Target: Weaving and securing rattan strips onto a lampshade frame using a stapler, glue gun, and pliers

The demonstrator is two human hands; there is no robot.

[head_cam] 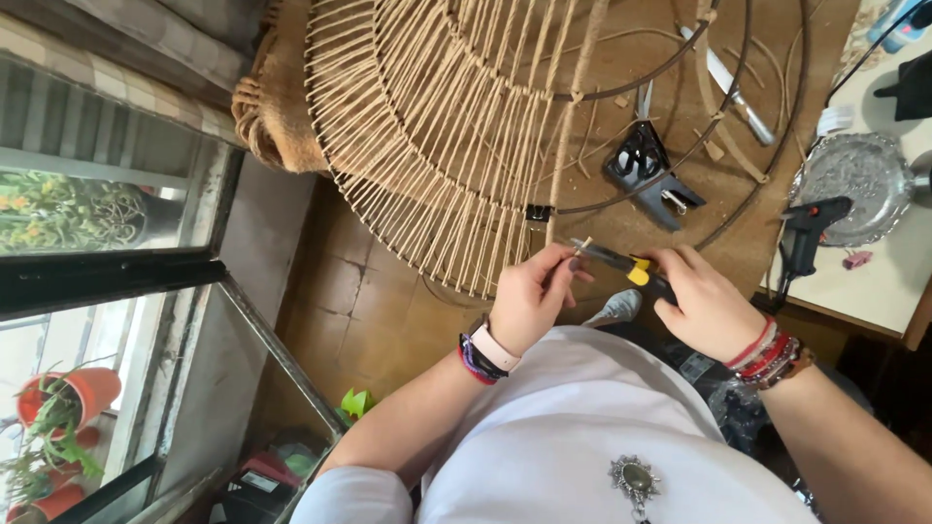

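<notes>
We see the left hand (532, 296) pinching a thin tan strand (582, 245) between fingertips, just below the woven wire frame (437, 126). The right hand (704, 301) is closed around a yellow-and-black cutter (626, 264) whose tip meets that strand. Scissors (641, 155) lie on the bench (738, 223), with a glue gun (806, 228) near its edge.

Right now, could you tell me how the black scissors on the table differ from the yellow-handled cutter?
The black scissors lie untouched on the brown tabletop; the yellow-handled cutter is gripped in the right hand. The scissors' handles are all black; the cutter's carry yellow. Both are hand cutting tools.
</notes>
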